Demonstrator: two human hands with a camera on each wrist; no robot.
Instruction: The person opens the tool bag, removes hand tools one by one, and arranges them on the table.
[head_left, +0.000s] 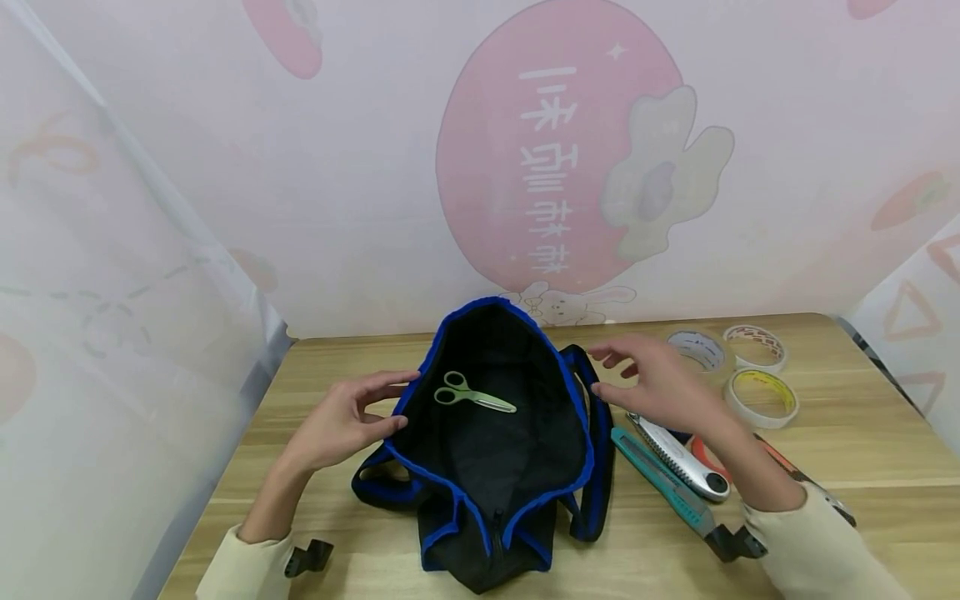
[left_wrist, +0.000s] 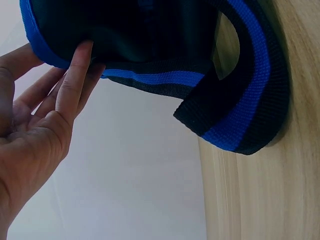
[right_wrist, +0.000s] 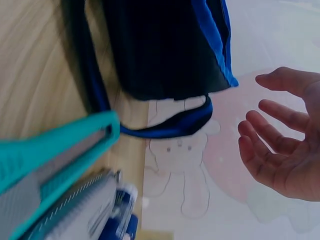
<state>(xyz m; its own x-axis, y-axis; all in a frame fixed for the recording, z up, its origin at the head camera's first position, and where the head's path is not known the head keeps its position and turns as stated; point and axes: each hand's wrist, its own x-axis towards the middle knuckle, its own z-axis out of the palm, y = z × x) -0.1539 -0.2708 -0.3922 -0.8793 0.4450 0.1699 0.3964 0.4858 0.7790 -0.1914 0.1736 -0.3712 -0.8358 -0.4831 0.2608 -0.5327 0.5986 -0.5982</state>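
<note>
A black fabric bag [head_left: 517,467] with blue trim stands with its mouth wide apart. Light green scissors [head_left: 472,393] lie inside it. At the bag's left edge, my left hand [head_left: 360,417] holds the rim between thumb and fingers; in the left wrist view, fingers lie on both sides of the blue-trimmed edge [left_wrist: 36,37]. My right hand [head_left: 660,379] hovers past the right edge, near the blue-striped handle [head_left: 597,450], fingers spread and slightly bent with nothing in them. The right wrist view shows this hand [right_wrist: 287,140] apart from the bag.
Right of the bag lie a teal utility knife [head_left: 663,479], a silver utility knife [head_left: 682,458] and an orange-handled tool [head_left: 776,454], partly under my right forearm. Farther back are three tape rolls [head_left: 791,400]. A printed cloth backdrop [head_left: 360,208] rises behind the table.
</note>
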